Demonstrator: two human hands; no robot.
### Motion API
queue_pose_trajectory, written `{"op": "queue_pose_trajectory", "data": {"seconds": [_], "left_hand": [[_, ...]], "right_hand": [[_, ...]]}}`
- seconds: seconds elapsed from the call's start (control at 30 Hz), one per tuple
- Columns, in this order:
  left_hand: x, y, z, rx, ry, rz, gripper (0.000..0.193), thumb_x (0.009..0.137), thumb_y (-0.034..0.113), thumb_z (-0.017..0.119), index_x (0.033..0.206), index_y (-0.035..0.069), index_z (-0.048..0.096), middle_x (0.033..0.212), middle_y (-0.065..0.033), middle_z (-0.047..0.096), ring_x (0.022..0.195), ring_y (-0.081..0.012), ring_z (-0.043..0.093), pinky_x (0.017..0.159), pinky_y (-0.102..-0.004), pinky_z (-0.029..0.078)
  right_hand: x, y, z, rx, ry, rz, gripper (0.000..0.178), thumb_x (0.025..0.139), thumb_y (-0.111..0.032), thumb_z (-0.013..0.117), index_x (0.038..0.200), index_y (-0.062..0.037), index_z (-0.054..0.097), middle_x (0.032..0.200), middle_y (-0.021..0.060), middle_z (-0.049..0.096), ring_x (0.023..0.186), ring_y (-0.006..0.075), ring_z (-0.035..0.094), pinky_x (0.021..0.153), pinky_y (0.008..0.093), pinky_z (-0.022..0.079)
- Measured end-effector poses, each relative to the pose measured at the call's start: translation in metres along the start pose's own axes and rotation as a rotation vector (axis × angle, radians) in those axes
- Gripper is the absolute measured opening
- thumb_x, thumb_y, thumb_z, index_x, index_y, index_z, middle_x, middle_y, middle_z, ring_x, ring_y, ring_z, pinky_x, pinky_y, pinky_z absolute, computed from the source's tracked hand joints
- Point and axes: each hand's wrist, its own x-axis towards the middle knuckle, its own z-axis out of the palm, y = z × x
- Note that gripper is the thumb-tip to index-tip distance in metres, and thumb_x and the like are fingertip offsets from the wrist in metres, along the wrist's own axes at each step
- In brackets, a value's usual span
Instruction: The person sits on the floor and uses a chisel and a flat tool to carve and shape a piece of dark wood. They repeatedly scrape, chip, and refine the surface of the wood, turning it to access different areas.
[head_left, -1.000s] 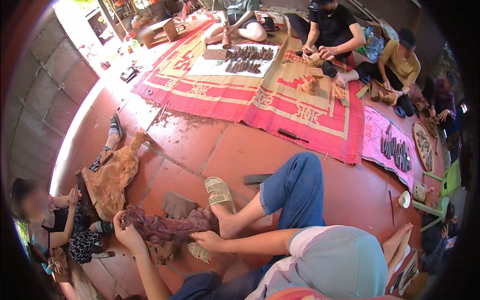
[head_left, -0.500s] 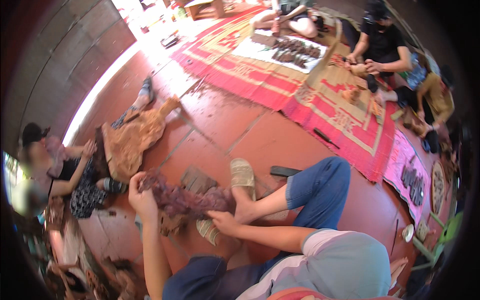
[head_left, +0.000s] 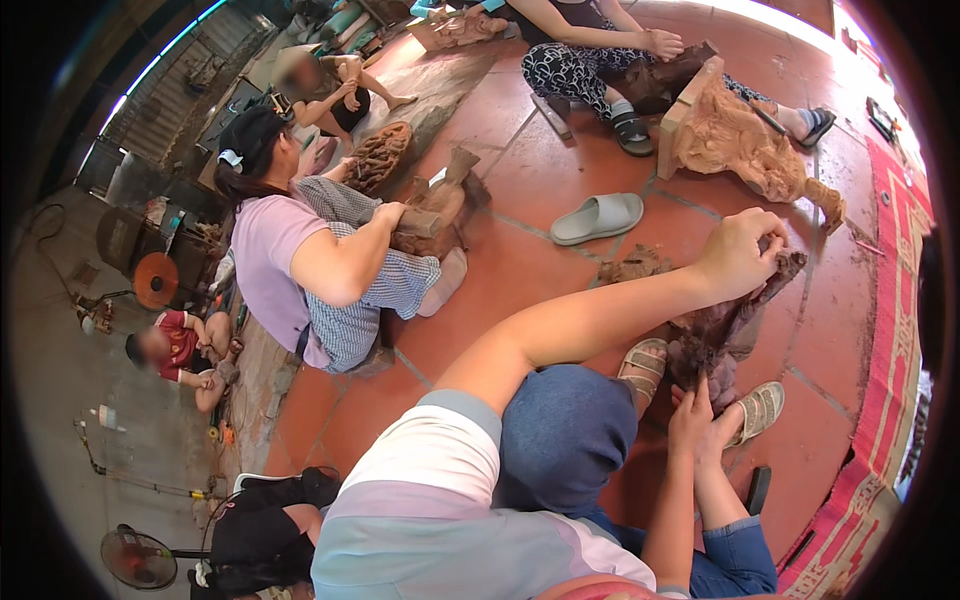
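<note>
A dark purplish-brown carved wood piece [head_left: 703,362] is held slantwise above the tile floor between my sandalled feet. My left hand [head_left: 742,255] reaches across with bent fingers at its far end, gripping it there. At the near end my right hand [head_left: 690,418] has its fingers against the carving, holding it from below; part of this grip is hidden. Behind my left forearm lies a rough brown wood lump [head_left: 637,264] on the floor.
Beyond my hands are a grey slipper [head_left: 597,219] and a large pale wood carving [head_left: 735,145] beside a seated person. Another person in a lilac shirt [head_left: 275,255] sits at left with a carving [head_left: 437,215]. A red patterned mat [head_left: 868,440] runs along the right.
The view has swung to the left, bringing the lilac-shirted person into sight. The carving stays in both my hands but now stands steeper and is partly hidden by my left arm.
</note>
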Motion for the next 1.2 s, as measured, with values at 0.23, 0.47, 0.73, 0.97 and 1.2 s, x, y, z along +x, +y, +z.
{"op": "queue_pose_trajectory", "data": {"seconds": [0.23, 0.47, 0.73, 0.97, 1.2], "left_hand": [[-0.003, -0.002, -0.001, 0.012, 0.024, 0.012, 0.004, 0.078, 0.001, 0.060, 0.080, 0.004, 0.062, 0.076, -0.0131, 0.059, 0.071, -0.0266, 0.061, 0.063, -0.0342, 0.047], [0.012, -0.002, 0.013, 0.078, 0.008, 0.043, 0.008, 0.076, 0.001, 0.058, 0.080, 0.004, 0.065, 0.082, -0.0121, 0.064, 0.076, -0.0243, 0.063, 0.072, -0.0345, 0.050], [0.012, -0.012, -0.007, -0.074, -0.142, -0.098, 0.018, 0.081, -0.004, 0.055, 0.098, -0.001, 0.062, 0.086, -0.0032, 0.065, 0.076, -0.0081, 0.061, 0.066, -0.0215, 0.048], [0.012, -0.017, -0.005, -0.085, -0.142, -0.111, 0.019, 0.081, -0.001, 0.057, 0.099, 0.001, 0.062, 0.082, -0.0050, 0.066, 0.076, -0.0101, 0.062, 0.067, -0.0205, 0.046], [0.010, -0.013, -0.006, -0.063, -0.142, -0.154, 0.018, 0.085, 0.002, 0.053, 0.102, 0.000, 0.059, 0.085, -0.0093, 0.066, 0.075, -0.0140, 0.064, 0.068, -0.0231, 0.048]], "right_hand": [[-0.012, -0.045, -0.016, -0.031, -0.122, 0.004, 0.040, 0.093, -0.001, 0.041, 0.133, 0.0045, 0.042, 0.107, 0.0145, 0.060, 0.081, 0.0183, 0.066, 0.067, 0.0254, 0.053], [0.019, 0.005, -0.003, -0.040, 0.007, -0.032, 0.032, 0.085, -0.002, 0.043, 0.114, 0.0063, 0.054, 0.089, 0.0187, 0.064, 0.080, 0.0229, 0.064, 0.071, 0.0336, 0.050], [0.008, -0.017, 0.000, -0.283, 0.074, -0.216, 0.026, 0.084, -0.004, 0.045, 0.107, 0.0009, 0.055, 0.090, 0.0240, 0.059, 0.085, 0.0394, 0.060, 0.073, 0.0425, 0.048], [0.008, -0.020, 0.003, -0.210, 0.084, -0.209, 0.028, 0.084, -0.004, 0.044, 0.109, -0.0010, 0.056, 0.097, 0.0222, 0.061, 0.093, 0.0398, 0.058, 0.078, 0.0434, 0.047], [0.000, -0.014, 0.005, -0.163, 0.081, -0.216, 0.034, 0.083, -0.004, 0.044, 0.115, -0.0025, 0.055, 0.103, 0.0225, 0.060, 0.097, 0.0389, 0.057, 0.081, 0.0428, 0.047]]}}
